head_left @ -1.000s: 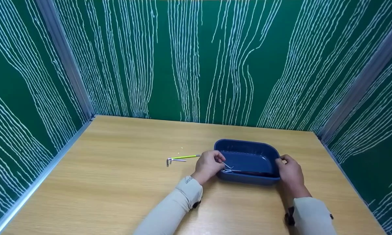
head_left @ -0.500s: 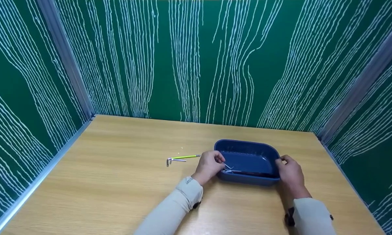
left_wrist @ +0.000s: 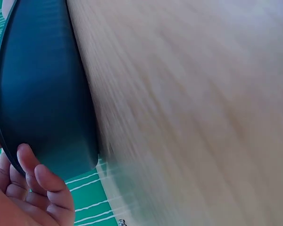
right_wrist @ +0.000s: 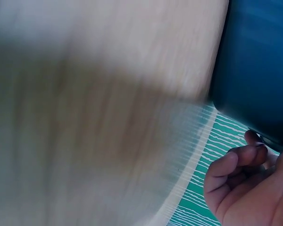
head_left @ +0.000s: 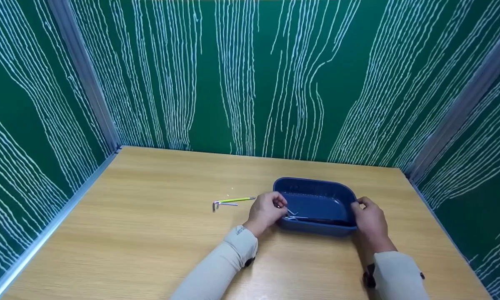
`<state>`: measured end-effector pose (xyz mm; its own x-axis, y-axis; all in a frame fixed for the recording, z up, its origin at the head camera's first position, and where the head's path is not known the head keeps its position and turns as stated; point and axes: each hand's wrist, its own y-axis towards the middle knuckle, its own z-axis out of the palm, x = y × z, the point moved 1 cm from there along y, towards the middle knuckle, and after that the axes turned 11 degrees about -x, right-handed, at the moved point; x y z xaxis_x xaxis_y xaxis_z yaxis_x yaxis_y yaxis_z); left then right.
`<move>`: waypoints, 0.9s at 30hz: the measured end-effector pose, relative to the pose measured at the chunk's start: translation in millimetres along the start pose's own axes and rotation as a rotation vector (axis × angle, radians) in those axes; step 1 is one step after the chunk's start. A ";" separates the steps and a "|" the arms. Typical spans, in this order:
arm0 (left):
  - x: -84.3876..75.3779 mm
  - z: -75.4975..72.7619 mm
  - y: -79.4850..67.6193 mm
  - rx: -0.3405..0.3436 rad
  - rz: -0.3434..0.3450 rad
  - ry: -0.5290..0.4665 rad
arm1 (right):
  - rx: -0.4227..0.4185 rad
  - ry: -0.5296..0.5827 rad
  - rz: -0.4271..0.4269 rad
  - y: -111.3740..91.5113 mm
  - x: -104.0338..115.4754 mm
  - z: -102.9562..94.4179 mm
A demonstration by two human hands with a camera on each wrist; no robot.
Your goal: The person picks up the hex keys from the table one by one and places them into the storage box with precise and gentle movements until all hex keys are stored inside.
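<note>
A dark blue oblong bin (head_left: 316, 230) stands on the table at right of centre. My left hand (head_left: 267, 211) is at its left end, fingertips over the inside, and pinches what looks like a thin silver hex key (head_left: 292, 212); part of that key is hidden by the fingers. In the left wrist view, the curled fingers (left_wrist: 49, 181) of this hand lie close to the bin's outer wall (left_wrist: 42, 89). My right hand (head_left: 371, 221) grips the bin's right end by the rim. Inside, along the near wall, lies a long dark tool (head_left: 321, 221) with a silver end.
Left of the bin, a yellow-green hex key (head_left: 237, 200) and a smaller silver hex key (head_left: 228, 204) lie on the wooden table (head_left: 150, 233). Tiny pale specks are behind them. Green walls (head_left: 233, 83) with white wavy lines enclose the table.
The left fingers and the silver key's visible end have shifted very slightly. The bin, the right hand and the keys on the table stay in place.
</note>
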<state>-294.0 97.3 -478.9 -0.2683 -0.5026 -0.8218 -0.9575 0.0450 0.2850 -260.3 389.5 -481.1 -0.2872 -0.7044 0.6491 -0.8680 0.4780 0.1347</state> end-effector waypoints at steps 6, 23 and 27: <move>0.0 -1.7 -0.9 0.020 -0.030 0.022 | 0.027 0.007 0.018 -0.1 0.2 -0.4; 3.0 -17.8 -3.3 -0.004 0.043 0.015 | 0.052 0.008 0.031 0.5 0.4 -1.9; 5.7 -27.0 -0.4 -0.043 0.060 0.030 | 0.000 -0.023 -0.010 -0.5 0.4 -1.9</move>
<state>-292.3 71.1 -470.3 -0.3209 -0.5262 -0.7875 -0.9342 0.0390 0.3546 -259.2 390.0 -479.5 -0.2883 -0.7210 0.6301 -0.8709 0.4710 0.1405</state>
